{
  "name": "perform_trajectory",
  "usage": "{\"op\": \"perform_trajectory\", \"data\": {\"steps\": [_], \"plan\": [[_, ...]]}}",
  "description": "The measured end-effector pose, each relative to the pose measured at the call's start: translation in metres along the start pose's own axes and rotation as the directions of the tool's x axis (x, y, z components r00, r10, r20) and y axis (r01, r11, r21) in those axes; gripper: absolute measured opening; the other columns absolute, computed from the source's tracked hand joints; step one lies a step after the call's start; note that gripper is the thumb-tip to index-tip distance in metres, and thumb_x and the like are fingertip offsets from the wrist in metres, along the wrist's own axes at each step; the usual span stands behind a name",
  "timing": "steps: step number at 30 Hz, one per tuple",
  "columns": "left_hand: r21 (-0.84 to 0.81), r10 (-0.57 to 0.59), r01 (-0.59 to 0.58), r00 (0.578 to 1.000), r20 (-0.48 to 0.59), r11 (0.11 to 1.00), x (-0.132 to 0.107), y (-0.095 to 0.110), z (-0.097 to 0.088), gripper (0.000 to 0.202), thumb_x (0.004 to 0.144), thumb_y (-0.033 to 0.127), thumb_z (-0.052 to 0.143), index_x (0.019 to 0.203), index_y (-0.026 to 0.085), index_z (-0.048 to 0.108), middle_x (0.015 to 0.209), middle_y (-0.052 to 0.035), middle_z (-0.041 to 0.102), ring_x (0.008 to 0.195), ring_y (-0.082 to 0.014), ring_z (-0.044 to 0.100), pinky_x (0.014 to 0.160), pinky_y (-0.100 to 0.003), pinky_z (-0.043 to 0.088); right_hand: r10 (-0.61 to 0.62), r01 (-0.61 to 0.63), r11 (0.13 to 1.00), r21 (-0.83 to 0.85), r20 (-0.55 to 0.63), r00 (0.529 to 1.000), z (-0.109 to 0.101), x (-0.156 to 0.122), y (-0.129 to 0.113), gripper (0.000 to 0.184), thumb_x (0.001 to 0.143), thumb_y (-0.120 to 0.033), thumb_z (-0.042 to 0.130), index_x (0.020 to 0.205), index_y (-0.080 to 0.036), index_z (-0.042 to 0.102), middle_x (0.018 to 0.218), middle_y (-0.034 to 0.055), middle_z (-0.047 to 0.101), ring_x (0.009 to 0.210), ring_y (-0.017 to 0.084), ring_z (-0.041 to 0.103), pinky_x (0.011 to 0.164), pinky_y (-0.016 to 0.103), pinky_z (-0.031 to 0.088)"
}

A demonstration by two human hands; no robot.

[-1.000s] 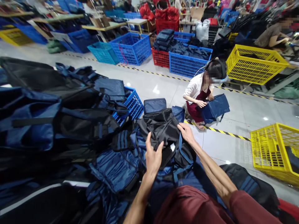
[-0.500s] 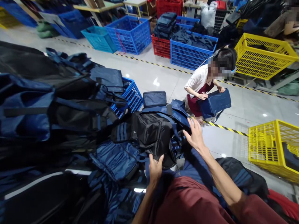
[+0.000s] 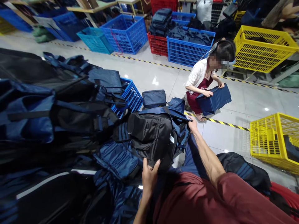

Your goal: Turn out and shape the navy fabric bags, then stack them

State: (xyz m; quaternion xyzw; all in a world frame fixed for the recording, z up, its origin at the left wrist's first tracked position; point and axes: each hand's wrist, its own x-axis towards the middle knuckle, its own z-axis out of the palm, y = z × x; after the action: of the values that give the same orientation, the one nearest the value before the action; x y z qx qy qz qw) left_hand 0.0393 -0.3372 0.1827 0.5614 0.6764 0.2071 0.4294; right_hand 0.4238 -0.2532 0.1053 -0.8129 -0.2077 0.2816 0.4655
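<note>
A black and navy backpack (image 3: 153, 133) lies on top of a large heap of dark bags (image 3: 70, 124) in front of me. My left hand (image 3: 149, 175) grips its near bottom edge, thumb and fingers pinched on the black fabric. My right hand (image 3: 192, 125) reaches to its far right side and closes on a blue strap there; its fingers are mostly hidden behind the bag. My red sleeves fill the lower right.
A crouching person in white and maroon (image 3: 202, 84) holds a navy bag (image 3: 215, 99) on the floor. A blue crate (image 3: 130, 96) sits under the heap. A yellow crate (image 3: 275, 140) stands right; blue, red and yellow crates (image 3: 189, 49) line the back.
The backpack has been turned over and pulled closer. My left hand slid down to its near edge; my right hand moved from its top to its far side.
</note>
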Motion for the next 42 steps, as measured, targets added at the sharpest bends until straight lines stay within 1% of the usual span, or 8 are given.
{"op": "perform_trajectory", "data": {"steps": [7, 13, 19, 21, 26, 29, 37, 42], "plan": [[0.385, 0.303, -0.272, 0.953, -0.021, 0.882, 0.005, 0.04, -0.028, 0.045, 0.106, 0.043, 0.06, 0.145, 0.027, 0.075, 0.099, -0.0112, 0.086, 0.081, -0.0283, 0.08, 0.075, -0.034, 0.055, -0.246, 0.243, 0.969, -0.038, -0.115, 0.963, -0.063, -0.02, -0.029, 0.066, 0.079, -0.021, 0.049, 0.139, -0.022, 0.077, 0.135, 0.0074, 0.081, 0.128, 0.025, 0.074, 0.118, 0.043, 0.055], [0.437, 0.852, -0.847, 0.446, 0.274, 0.303, 0.067, 0.179, -0.013, 0.061, 0.102, 0.01, 0.054, 0.161, 0.027, 0.061, 0.166, -0.0167, 0.059, 0.156, -0.0334, 0.054, 0.124, -0.052, 0.046, -0.473, 0.44, 0.878, -0.191, -0.193, 0.86, -0.095, -0.045, -0.07, 0.067, 0.081, -0.02, 0.053, 0.144, -0.024, 0.075, 0.136, 0.0074, 0.081, 0.126, 0.029, 0.076, 0.113, 0.044, 0.058], [0.342, 0.708, -0.936, 0.293, 0.643, 0.077, 0.137, 0.239, -0.002, 0.031, 0.098, 0.008, 0.048, 0.119, 0.019, 0.069, 0.124, -0.0149, 0.077, 0.127, -0.0274, 0.07, 0.129, -0.053, 0.04, -0.508, 0.469, 0.849, -0.243, -0.134, 0.851, -0.111, -0.049, -0.07, 0.061, 0.09, -0.031, 0.064, 0.149, -0.022, 0.073, 0.136, 0.0116, 0.081, 0.123, 0.033, 0.079, 0.109, 0.046, 0.061], [0.303, 0.738, -0.933, 0.341, 0.583, 0.192, 0.142, 0.221, -0.025, 0.023, 0.1, 0.015, 0.047, 0.109, 0.022, 0.067, 0.108, -0.0089, 0.077, 0.109, -0.0242, 0.072, 0.12, -0.043, 0.048, -0.516, 0.488, 0.847, -0.212, -0.103, 0.85, -0.118, -0.042, -0.064, 0.061, 0.091, -0.03, 0.065, 0.151, -0.023, 0.072, 0.137, 0.0097, 0.081, 0.124, 0.029, 0.078, 0.11, 0.041, 0.06], [0.274, 0.593, -0.586, 0.802, 0.064, 0.763, 0.143, 0.162, -0.092, 0.022, 0.099, 0.04, 0.053, 0.106, 0.024, 0.066, 0.094, -0.0008, 0.074, 0.087, -0.0215, 0.067, 0.079, -0.03, 0.053, -0.511, 0.512, 0.831, -0.215, 0.067, 0.857, -0.102, -0.024, -0.075, 0.065, 0.084, -0.009, 0.053, 0.141, -0.026, 0.079, 0.137, 0.0033, 0.081, 0.125, 0.021, 0.078, 0.115, 0.033, 0.056], [0.284, 0.563, -0.533, 0.826, -0.029, 0.797, 0.134, 0.153, -0.1, 0.025, 0.099, 0.036, 0.053, 0.113, 0.023, 0.069, 0.101, -0.0029, 0.077, 0.091, -0.0226, 0.07, 0.081, -0.03, 0.054, -0.468, 0.483, 0.843, -0.238, 0.118, 0.876, -0.082, -0.03, -0.099, 0.058, 0.087, -0.012, 0.055, 0.136, -0.025, 0.082, 0.125, 0.004, 0.085, 0.113, 0.022, 0.081, 0.105, 0.032, 0.06], [0.485, 0.745, -0.871, 0.268, 0.61, -0.084, 0.078, 0.189, -0.019, 0.075, 0.096, 0.001, 0.045, 0.168, 0.023, 0.049, 0.142, -0.0147, 0.072, 0.127, -0.0291, 0.068, 0.115, -0.045, 0.049, -0.51, 0.519, 0.738, -0.432, 0.147, 0.847, -0.092, -0.065, -0.147, 0.064, 0.085, -0.009, 0.06, 0.143, -0.028, 0.077, 0.127, 0.0055, 0.085, 0.116, 0.028, 0.081, 0.103, 0.034, 0.059], [0.429, 0.714, -0.874, 0.15, 0.684, -0.228, 0.059, 0.203, 0.033, 0.071, 0.1, 0.001, 0.043, 0.167, 0.02, 0.051, 0.119, -0.0144, 0.077, 0.094, -0.024, 0.075, 0.087, -0.036, 0.056, -0.514, 0.537, 0.7, -0.471, 0.189, 0.836, -0.089, -0.075, -0.157, 0.065, 0.086, -0.009, 0.061, 0.144, -0.031, 0.077, 0.13, 0.0041, 0.084, 0.112, 0.026, 0.082, 0.103, 0.033, 0.059]]}}
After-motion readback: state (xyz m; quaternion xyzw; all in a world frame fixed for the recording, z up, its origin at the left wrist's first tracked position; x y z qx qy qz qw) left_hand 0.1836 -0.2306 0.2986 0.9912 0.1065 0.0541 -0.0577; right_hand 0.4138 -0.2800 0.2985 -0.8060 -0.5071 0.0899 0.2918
